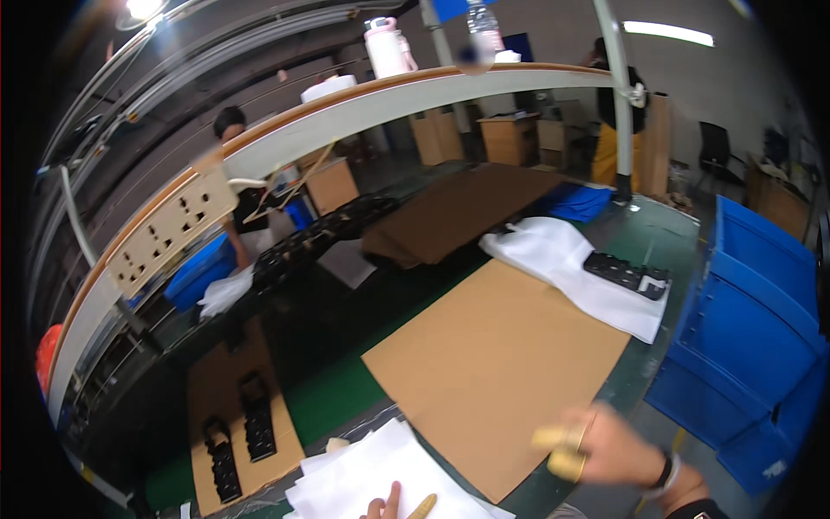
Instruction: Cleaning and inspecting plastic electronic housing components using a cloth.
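At the bottom edge, my left hand point(385, 506) lies with its fingers apart on a stack of white sheets point(363, 471); a yellow cover sits on one digit. My right hand point(605, 450), slightly blurred, hovers by the right edge of a large brown cardboard sheet point(510, 355). Its fingers reach left, two of them in yellow covers, with nothing visible between them. Beyond the cardboard, a black segmented part point(622, 272) rests on a crumpled white sheet point(553, 246). Two similar black parts, one on the left point(222, 463) and one beside it point(258, 419), lie on another cardboard piece point(281, 454).
Blue bins point(743, 320) stand beyond the table's right edge. A brown covering point(458, 212) and a row of black parts point(320, 233) lie farther back. Overhead runs a shelf point(303, 125) with a socket strip point(177, 229) and bottles. Two people are in the background.
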